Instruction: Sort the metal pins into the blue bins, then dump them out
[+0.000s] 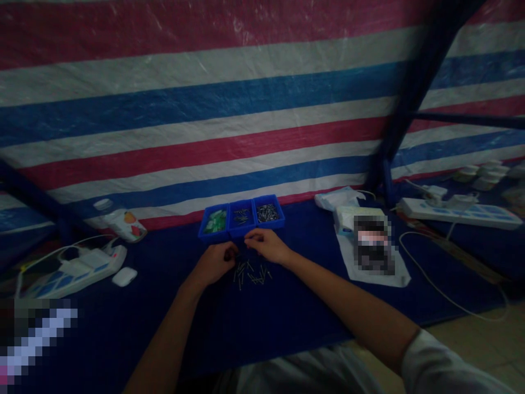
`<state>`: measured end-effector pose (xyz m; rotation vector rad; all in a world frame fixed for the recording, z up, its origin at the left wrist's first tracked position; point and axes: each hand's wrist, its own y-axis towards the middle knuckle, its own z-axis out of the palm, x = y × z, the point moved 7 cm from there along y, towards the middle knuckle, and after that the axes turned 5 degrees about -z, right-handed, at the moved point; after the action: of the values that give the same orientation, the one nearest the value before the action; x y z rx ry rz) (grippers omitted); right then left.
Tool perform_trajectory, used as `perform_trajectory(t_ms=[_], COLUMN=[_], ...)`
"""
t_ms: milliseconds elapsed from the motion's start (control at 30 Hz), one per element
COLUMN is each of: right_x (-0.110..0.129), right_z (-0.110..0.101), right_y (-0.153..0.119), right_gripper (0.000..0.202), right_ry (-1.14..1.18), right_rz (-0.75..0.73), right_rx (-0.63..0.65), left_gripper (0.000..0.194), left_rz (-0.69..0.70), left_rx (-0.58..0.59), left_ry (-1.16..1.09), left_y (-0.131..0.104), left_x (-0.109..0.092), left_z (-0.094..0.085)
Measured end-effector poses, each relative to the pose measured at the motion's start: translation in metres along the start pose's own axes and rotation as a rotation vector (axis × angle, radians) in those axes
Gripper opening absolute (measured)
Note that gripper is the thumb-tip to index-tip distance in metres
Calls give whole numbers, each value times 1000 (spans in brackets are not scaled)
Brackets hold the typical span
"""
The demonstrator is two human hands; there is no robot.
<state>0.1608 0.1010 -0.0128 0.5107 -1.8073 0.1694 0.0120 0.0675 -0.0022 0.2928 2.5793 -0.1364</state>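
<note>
My left hand [216, 262] is low over the blue tabletop with its fingers curled together, just left of a loose scatter of thin metal screws or nails [257, 278]. Thumb and fingers of my right hand [267, 245] are pinched in front of the blue bins; whatever either hand holds is too small or hidden to make out. Three small blue bins stand in a row beyond the hands. Green pieces, perhaps plastic, fill the left bin [204, 225]. A few thin metal pieces lie in the middle bin [243, 223], and many more in the right bin [280, 219].
Power strips stand at left [88, 279] and right [459, 213], with trailing cables. A white case [124, 277] and a labelled bottle [129, 224] are at left. Tissue packs [342, 198] lie right of the bins. Striped sheeting [229, 131] hangs behind.
</note>
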Motion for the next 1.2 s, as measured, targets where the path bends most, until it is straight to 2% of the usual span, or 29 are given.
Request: perform_trajectory(t_ms=[100, 167, 233, 333, 600, 900, 1200], right_x=[14, 20, 21, 18, 14, 16, 26], right_z=[6, 12, 17, 20, 19, 19, 4], right_y=[-5, -11, -15, -18, -16, -16, -15], right_gripper=[20, 22, 21, 18, 21, 13, 19], right_ry=[-330, -517, -668, -776, -777, -763, -669], right_rz=[-232, -325, -345, -312, -264, -269, -200], right_rx=[20, 68, 117, 152, 105, 60, -86], left_gripper=[22, 19, 17, 13, 10, 11, 6], left_rz=[-10, -6, -2, -9, -3, 28, 49], left_rx=[1, -10, -31, -51, -37, -42, -95], left_ry=[-13, -20, -19, 0, -15, 0, -206], left_y=[1, 1, 1, 2, 3, 2, 2], left_x=[-2, -4, -6, -6, -5, -9, -12], left_z=[2, 2, 2, 3, 7, 7, -3])
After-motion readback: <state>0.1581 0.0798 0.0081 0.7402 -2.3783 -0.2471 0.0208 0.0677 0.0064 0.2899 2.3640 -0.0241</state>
